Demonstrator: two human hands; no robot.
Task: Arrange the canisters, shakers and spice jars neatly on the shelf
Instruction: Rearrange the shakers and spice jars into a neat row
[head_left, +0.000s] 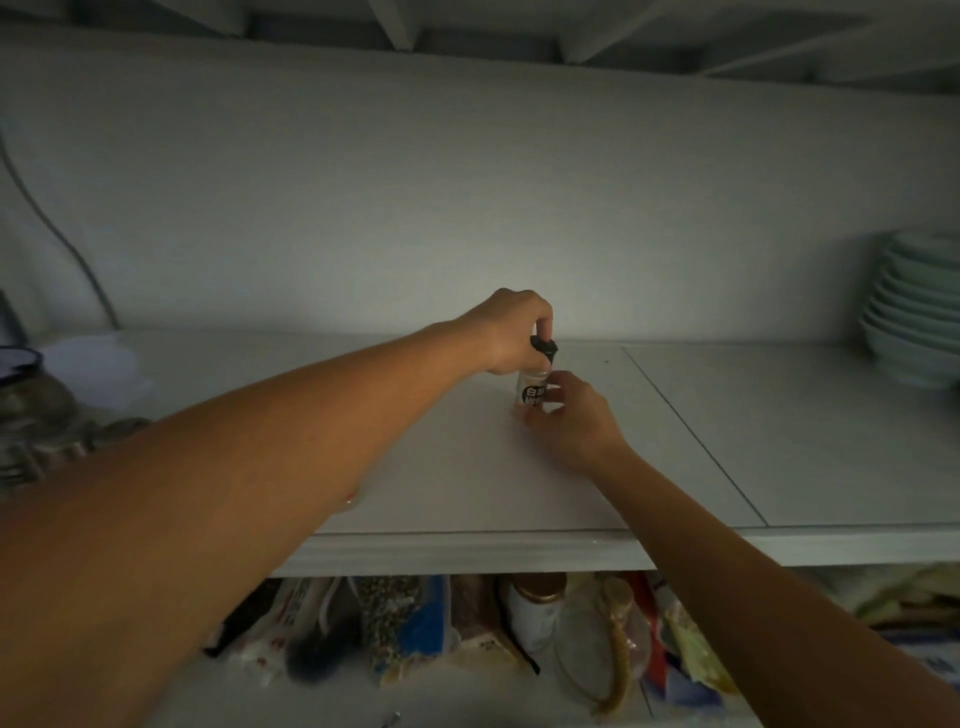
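Note:
A small clear spice jar (531, 391) with a black-and-white label and a black cap stands upright on the white shelf (447, 467), near its middle. My left hand (506, 332) reaches in from the left and pinches the black cap from above. My right hand (576, 415) comes from the lower right, with its fingers wrapped around the jar's body. Both hands hide most of the jar.
A stack of pale green bowls (914, 312) stands at the shelf's far right. A glass jar with a dark-rimmed lid (21, 384) and other dim items sit at the far left. Below the shelf lie several food packets and a white gold-capped bottle (535, 613).

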